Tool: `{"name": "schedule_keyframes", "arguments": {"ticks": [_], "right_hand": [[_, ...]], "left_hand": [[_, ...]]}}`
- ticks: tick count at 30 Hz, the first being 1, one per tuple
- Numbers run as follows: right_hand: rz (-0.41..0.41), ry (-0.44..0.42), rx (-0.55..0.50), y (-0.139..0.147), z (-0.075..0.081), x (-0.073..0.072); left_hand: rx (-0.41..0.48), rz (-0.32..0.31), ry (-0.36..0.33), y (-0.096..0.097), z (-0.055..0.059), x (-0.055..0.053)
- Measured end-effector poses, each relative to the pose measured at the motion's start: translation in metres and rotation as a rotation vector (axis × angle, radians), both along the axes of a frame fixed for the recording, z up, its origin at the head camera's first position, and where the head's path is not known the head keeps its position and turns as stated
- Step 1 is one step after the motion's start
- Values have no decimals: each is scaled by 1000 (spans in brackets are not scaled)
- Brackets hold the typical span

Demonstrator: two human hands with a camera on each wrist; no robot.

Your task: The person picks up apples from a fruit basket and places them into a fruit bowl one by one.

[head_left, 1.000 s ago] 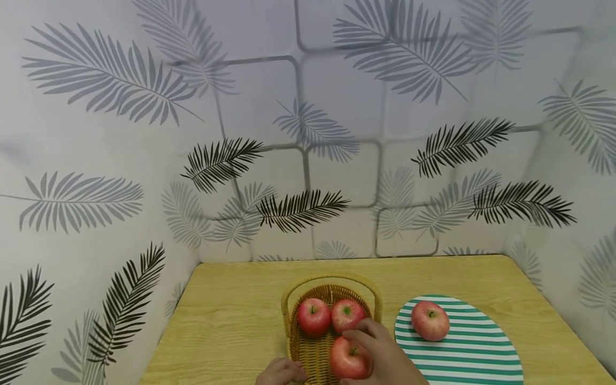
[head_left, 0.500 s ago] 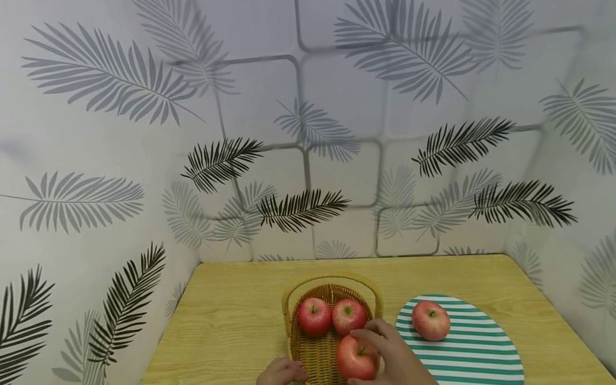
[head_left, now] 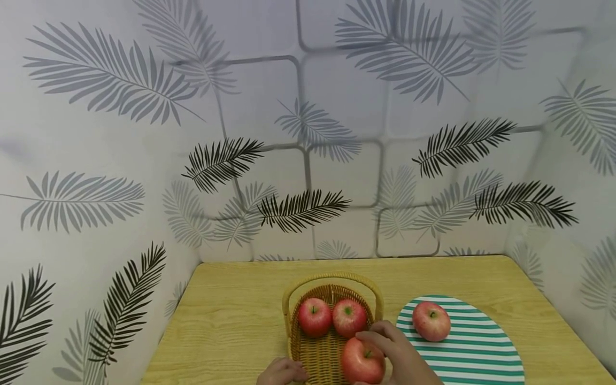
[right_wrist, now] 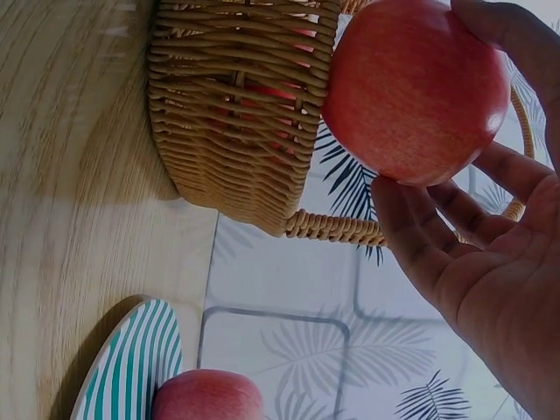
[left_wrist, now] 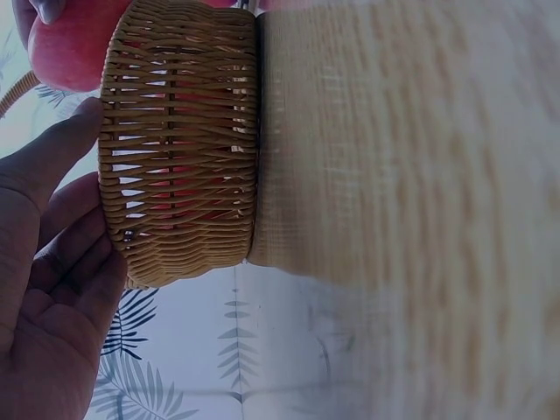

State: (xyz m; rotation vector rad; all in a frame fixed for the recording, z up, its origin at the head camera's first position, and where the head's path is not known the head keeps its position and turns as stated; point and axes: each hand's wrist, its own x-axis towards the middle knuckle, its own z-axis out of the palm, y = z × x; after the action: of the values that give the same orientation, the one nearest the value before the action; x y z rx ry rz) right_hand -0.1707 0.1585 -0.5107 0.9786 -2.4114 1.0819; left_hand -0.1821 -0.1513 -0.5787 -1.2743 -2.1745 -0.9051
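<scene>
A wicker basket [head_left: 317, 359] with an arched handle stands on the table, two red apples [head_left: 315, 317] inside at its far end. My left hand [head_left: 283, 371] grips its left rim; in the left wrist view the thumb and fingers lie against the woven wall [left_wrist: 179, 140]. Between the thumb and fingers of my right hand [head_left: 404, 355] is a third red apple [head_left: 363, 361]. The right wrist view has this held apple [right_wrist: 418, 92] at the level of the basket's rim, above the table. Part of the right thumb is hidden in the head view.
To the right lies a green-and-white striped oval board [head_left: 474, 347] bearing another apple [head_left: 431, 321]. The basket's handle [head_left: 332, 276] arches over its far end. A leaf-patterned wall [head_left: 337, 171] closes off the back of the wooden table [head_left: 226, 305].
My right hand has moved the held apple rightward, from over the basket's inside to its right rim. The left hand and the other apples have stayed put.
</scene>
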Motion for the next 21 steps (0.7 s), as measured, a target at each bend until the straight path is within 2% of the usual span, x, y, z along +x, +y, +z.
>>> {"name": "schedule_keyframes", "arguments": {"ticks": [6, 11, 16, 21], "right_hand": [[-68, -16, 24, 3, 6, 5], [-118, 27, 35, 9, 7, 7], [-137, 131, 62, 19, 2, 5], [-188, 123, 59, 27, 0, 8]], "left_hand": [[50, 71, -73, 2, -4, 7], [50, 116, -133, 4, -2, 11], [32, 131, -169, 4, 3, 14], [25, 132, -200, 6, 7, 16]]}}
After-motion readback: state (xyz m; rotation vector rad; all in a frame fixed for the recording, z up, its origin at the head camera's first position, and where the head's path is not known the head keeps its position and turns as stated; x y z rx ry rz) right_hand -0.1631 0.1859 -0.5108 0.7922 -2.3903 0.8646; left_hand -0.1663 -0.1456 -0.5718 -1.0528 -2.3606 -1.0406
